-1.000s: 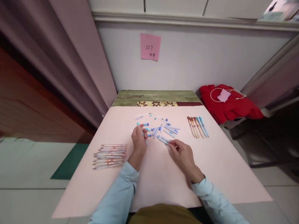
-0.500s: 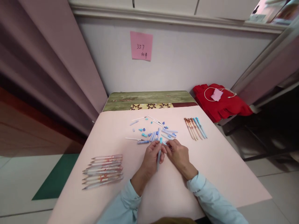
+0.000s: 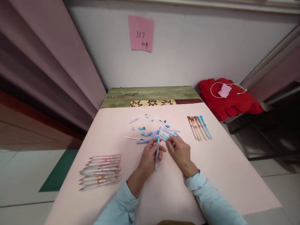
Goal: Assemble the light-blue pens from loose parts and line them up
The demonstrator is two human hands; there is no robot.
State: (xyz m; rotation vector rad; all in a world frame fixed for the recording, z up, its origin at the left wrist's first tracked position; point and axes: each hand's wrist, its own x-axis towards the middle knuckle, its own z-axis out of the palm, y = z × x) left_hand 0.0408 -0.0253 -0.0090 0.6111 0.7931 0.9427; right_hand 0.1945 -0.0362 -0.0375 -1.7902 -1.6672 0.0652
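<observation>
My left hand (image 3: 149,156) is closed round a light blue pen barrel (image 3: 157,149) that points away from me, tip toward my body. My right hand (image 3: 181,151) is just to its right, fingers curled and pinched at the edge of a scatter of blue pen parts (image 3: 161,132) in the middle of the pink table (image 3: 211,175); what the fingers pinch is hidden. Thin white refills (image 3: 133,137) lie at the left of the scatter.
A row of pink-white pens (image 3: 102,171) lies at the table's left. A row of brown and blue pens (image 3: 199,127) lies at the right. Behind are a green patterned surface (image 3: 150,93), a red cloth (image 3: 231,100) with a cable, and a pink note (image 3: 140,33) on the wall.
My left hand has moved right, toward my right hand, carrying the pen barrel, which now stands more upright. My right hand stays at the parts pile. The view has tilted down.
</observation>
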